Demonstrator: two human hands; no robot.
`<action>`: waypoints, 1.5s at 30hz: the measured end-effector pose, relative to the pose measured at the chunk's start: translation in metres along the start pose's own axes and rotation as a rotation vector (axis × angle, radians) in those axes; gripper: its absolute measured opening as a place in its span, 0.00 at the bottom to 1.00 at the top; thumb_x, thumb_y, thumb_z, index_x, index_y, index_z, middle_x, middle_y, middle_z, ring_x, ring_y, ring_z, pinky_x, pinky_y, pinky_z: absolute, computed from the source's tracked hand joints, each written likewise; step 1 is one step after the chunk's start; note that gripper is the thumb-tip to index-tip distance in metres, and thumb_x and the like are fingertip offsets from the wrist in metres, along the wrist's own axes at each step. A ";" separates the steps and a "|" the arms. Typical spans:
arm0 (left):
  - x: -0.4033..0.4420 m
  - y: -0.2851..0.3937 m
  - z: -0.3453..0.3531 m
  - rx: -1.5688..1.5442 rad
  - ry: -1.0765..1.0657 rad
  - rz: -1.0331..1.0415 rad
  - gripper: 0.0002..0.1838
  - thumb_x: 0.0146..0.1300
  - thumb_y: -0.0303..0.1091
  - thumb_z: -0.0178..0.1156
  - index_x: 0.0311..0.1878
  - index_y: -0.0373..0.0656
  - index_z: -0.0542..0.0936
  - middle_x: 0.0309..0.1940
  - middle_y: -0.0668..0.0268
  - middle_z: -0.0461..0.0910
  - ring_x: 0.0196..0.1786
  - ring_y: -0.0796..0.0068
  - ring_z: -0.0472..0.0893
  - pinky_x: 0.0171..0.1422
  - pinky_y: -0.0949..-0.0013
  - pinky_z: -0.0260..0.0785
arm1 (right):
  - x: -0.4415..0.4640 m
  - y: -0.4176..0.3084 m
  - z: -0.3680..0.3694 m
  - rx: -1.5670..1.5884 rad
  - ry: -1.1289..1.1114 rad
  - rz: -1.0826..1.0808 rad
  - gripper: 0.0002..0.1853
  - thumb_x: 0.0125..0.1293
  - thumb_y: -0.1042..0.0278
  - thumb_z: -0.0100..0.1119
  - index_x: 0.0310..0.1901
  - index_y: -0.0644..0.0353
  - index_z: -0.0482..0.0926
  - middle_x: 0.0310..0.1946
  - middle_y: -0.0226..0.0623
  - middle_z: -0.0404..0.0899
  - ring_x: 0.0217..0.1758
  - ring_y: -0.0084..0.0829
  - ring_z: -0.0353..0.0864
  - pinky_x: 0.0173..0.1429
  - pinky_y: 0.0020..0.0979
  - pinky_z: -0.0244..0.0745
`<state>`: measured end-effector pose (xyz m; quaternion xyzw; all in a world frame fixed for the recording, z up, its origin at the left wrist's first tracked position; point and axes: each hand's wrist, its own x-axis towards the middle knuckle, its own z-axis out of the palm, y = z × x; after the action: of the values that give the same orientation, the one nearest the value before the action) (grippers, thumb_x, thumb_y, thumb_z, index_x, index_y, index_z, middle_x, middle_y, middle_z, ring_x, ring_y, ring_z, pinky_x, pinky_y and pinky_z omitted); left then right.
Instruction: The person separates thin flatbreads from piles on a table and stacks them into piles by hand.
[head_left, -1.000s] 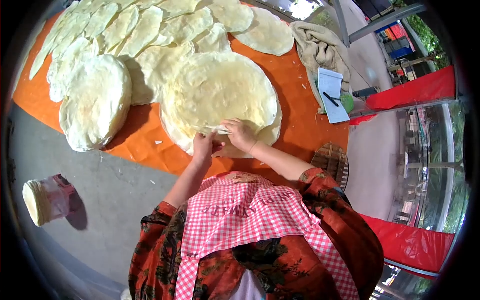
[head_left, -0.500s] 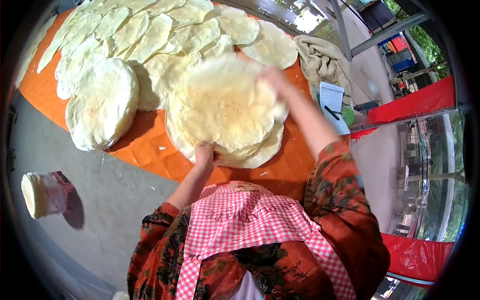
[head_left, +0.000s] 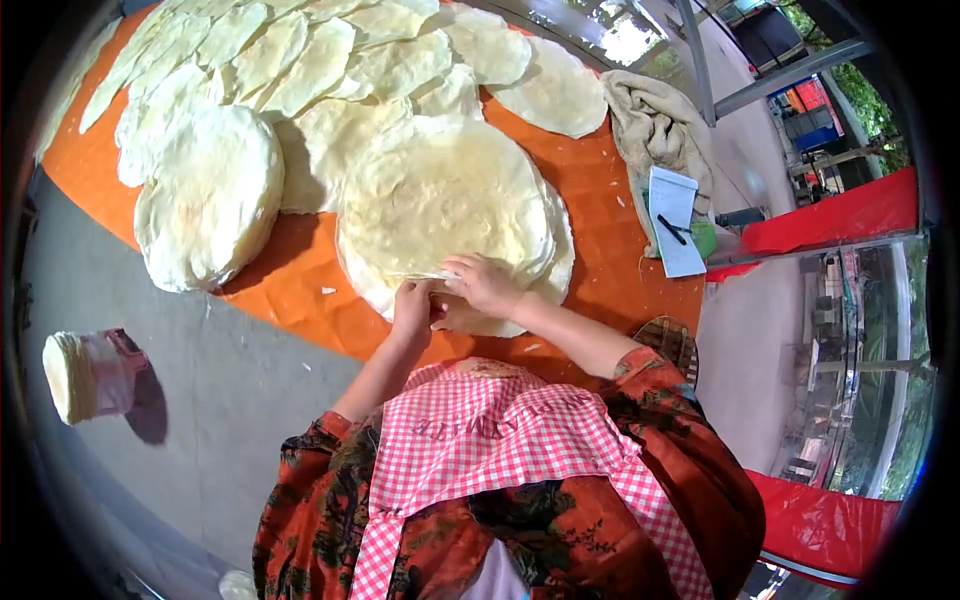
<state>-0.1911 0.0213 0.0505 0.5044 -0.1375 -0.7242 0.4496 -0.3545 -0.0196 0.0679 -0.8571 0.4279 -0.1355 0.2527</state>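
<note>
A pile of thin, round flatbreads (head_left: 440, 190) lies before me on an orange cloth, its edges uneven. At the pile's near edge, my left hand (head_left: 412, 312) is closed on the rim of a flatbread, thumb and fingers pinching it. Right beside it, my right hand (head_left: 487, 288) grips the same near rim with bent fingers, and the edge looks slightly raised there. The fingertips of both hands are partly hidden, so how many sheets they hold cannot be made out.
A thick flatbread stack (head_left: 210, 200) stands left on the orange cloth (head_left: 290, 285). Many single flatbreads (head_left: 400, 65) overlap at the back. To the right are a crumpled beige cloth (head_left: 655, 120), a notepad (head_left: 676, 200) with a pen, and a woven item (head_left: 672, 345). A bagged stack (head_left: 85, 377) sits lower left.
My right hand has come from the pile's far right side to the near edge, beside my left hand. The top flatbread, blurred before, now lies still. My left hand stays at the near edge.
</note>
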 end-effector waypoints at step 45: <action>-0.043 -0.025 -0.024 -0.137 0.251 0.196 0.13 0.64 0.22 0.53 0.50 0.34 0.65 0.43 0.52 0.75 0.39 0.66 0.80 0.48 0.68 0.77 | 0.041 -0.016 -0.159 -0.305 0.305 -0.067 0.11 0.57 0.73 0.54 0.40 0.54 0.84 0.24 0.45 0.80 0.28 0.42 0.82 0.33 0.40 0.77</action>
<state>-0.1802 0.0755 0.0493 0.5431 -0.0790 -0.6161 0.5651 -0.3902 -0.0949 0.2102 -0.8687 0.4481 -0.2055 0.0481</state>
